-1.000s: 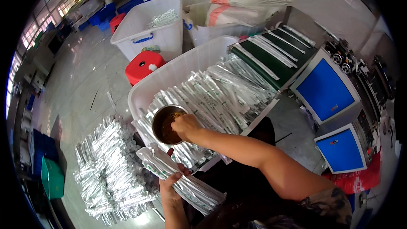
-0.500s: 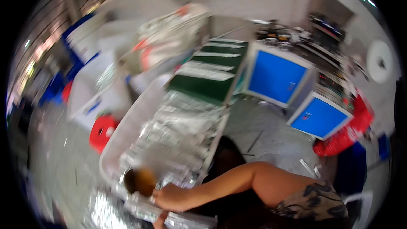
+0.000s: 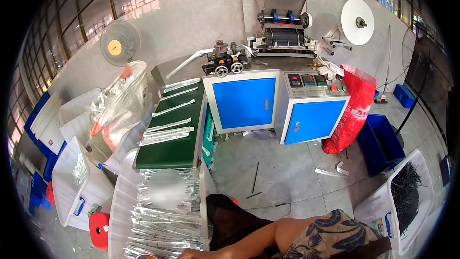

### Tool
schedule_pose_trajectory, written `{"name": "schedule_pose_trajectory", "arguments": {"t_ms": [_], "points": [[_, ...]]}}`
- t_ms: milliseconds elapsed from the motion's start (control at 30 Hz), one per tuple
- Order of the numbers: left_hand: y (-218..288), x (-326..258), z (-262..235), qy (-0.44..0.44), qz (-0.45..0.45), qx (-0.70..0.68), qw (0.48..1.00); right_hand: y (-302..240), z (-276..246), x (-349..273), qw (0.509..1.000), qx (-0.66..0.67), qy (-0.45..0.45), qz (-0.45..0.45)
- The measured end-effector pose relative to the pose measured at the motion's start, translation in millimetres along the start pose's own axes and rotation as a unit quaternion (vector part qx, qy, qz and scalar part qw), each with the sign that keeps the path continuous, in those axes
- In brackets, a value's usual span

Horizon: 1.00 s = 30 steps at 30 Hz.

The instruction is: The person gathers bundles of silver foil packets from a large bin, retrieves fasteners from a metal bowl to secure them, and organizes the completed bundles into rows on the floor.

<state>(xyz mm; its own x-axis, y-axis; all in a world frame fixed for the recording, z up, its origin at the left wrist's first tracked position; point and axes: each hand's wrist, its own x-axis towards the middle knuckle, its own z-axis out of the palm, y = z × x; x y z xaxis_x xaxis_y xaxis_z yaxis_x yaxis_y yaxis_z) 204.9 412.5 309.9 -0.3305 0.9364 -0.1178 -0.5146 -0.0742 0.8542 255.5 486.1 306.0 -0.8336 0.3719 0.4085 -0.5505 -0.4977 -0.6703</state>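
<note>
My right hand (image 3: 194, 253) shows only in part at the lower edge, and its fingers are cut off. It is beside a pile of long, thin wrapped packets (image 3: 165, 228), white and silver, which fill a white plastic tub (image 3: 120, 201). Left of the hand, the edge of a round yellowish thing (image 3: 146, 256) just shows at the bottom; what it is I cannot make out. My left hand is out of view. Above the tub ends a green conveyor belt (image 3: 165, 156) with several flat wrapped strips (image 3: 167, 135) lying across it.
A machine with rollers (image 3: 285, 36) stands on a bench with blue-doored cabinets (image 3: 244, 100). White bins (image 3: 72, 182) and a stuffed sack (image 3: 122, 100) are on the left, near a red stool (image 3: 99, 230). At right are a red bag (image 3: 352, 100), a blue crate (image 3: 381, 139) and a bin of black sticks (image 3: 407, 196).
The view has swung and become sharp, with more of the machine in sight. My right hand is now lower, at the frame's edge. The round brown-yellow thing near it has mostly left the view.
</note>
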Motion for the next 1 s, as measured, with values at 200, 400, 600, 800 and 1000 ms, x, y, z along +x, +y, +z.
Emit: {"name": "schedule_pose_trajectory", "arguments": {"t_ms": [200,400,600,800,1000], "points": [[-45,18,15,-0.108,-0.047,-0.047,0.992,-13,-43,32,0.866,-0.417,-0.211,-0.177],[-32,11,-3,-0.215,0.008,-0.102,0.971,-70,3,75,0.699,-0.516,-0.495,0.002],[-22,-11,-4,-0.107,-0.019,-0.168,0.980,-41,-28,64,0.948,-0.274,-0.159,0.035],[-85,-76,-5,0.221,0.091,0.106,0.965,9,-22,-4,0.903,0.004,-0.022,0.428],[-69,-86,-49,0.438,0.228,0.085,0.866,47,19,30,0.885,-0.219,-0.197,0.361]]}}
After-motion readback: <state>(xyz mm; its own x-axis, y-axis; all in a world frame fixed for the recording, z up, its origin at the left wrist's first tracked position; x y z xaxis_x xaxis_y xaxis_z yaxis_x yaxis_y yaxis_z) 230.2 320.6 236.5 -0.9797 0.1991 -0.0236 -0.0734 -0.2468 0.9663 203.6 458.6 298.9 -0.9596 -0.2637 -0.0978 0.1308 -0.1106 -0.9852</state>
